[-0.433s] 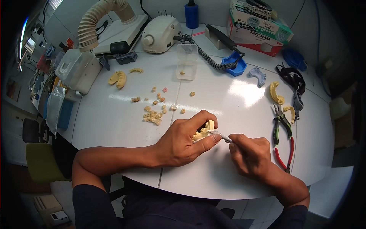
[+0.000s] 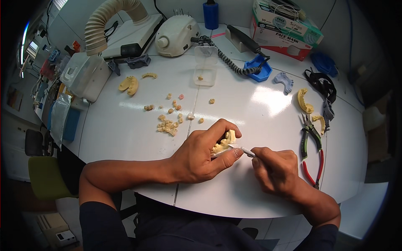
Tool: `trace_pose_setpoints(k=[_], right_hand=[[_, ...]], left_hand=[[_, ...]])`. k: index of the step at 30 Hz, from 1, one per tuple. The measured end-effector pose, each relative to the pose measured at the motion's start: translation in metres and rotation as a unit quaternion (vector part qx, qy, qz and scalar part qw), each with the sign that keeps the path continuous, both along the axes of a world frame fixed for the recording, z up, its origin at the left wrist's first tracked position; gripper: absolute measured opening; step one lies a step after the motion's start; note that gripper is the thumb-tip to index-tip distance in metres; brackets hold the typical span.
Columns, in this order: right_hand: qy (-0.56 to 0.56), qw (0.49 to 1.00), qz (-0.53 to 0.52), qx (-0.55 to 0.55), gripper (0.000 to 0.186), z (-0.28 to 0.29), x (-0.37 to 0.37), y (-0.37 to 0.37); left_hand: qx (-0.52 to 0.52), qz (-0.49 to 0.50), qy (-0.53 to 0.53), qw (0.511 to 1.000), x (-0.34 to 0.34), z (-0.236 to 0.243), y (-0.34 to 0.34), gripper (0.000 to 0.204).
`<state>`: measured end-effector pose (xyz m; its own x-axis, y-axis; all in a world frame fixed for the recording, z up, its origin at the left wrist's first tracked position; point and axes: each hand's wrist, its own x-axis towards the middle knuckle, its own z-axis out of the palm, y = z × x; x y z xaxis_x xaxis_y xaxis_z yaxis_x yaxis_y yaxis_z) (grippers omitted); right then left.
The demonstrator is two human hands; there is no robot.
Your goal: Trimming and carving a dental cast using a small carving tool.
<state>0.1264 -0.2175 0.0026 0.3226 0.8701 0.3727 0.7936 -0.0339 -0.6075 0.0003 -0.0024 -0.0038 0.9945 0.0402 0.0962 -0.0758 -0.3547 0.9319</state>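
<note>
My left hand [image 2: 201, 157] is closed around a pale yellow plaster dental model [image 2: 222, 144], its fingers hiding much of it. Pinched in my right hand [image 2: 276, 167] is a slim, silvery craft knife [image 2: 248, 152]. The knife's pointed tip rests at the model, close to my left thumb; whether it touches cannot be made out. Beyond my left hand lies a cluster of loose tooth-shaped pieces [image 2: 168, 126], with several more scattered around it, one of them pink [image 2: 181, 96].
Pliers [image 2: 310, 136] with red handles lie to the right, near yellow casts [image 2: 304, 101] and a grey-blue mould [image 2: 284, 82]. At the back stand a white control unit [image 2: 177, 37], a handpiece [image 2: 243, 39], a blue dish [image 2: 258, 69], a small clear box [image 2: 204, 76] and mask boxes [image 2: 287, 33].
The model and knife tip have shifted very slightly within my hands, and the whole view has moved a little. Both grips stay the same.
</note>
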Motion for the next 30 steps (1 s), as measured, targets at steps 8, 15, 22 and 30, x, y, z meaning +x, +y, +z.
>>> trace_pose_setpoints(k=[8, 15, 22, 30], right_hand=[[0.001, 1.000, -0.001, -0.011, 0.014, 0.0022, -0.0003, -0.0005], [0.002, 1.000, -0.008, 0.002, 0.013, -0.0001, -0.0019, -0.0006], [0.009, 1.000, -0.003, 0.008, 0.012, -0.0014, -0.0016, -0.0004], [0.012, 1.000, 0.003, -0.002, 0.012, 0.0012, -0.0012, -0.0001]], left_hand=[[0.003, 0.000, 0.015, 1.000, 0.0000, 0.0032, 0.0003, 0.030], [-0.003, 0.000, 0.014, 1.000, -0.0023, 0.0040, -0.0007, 0.031], [0.013, 0.002, -0.004, 1.000, -0.0022, 0.0019, -0.0001, 0.034], [-0.002, -0.006, 0.016, 1.000, -0.0023, 0.0018, 0.0014, 0.030]])
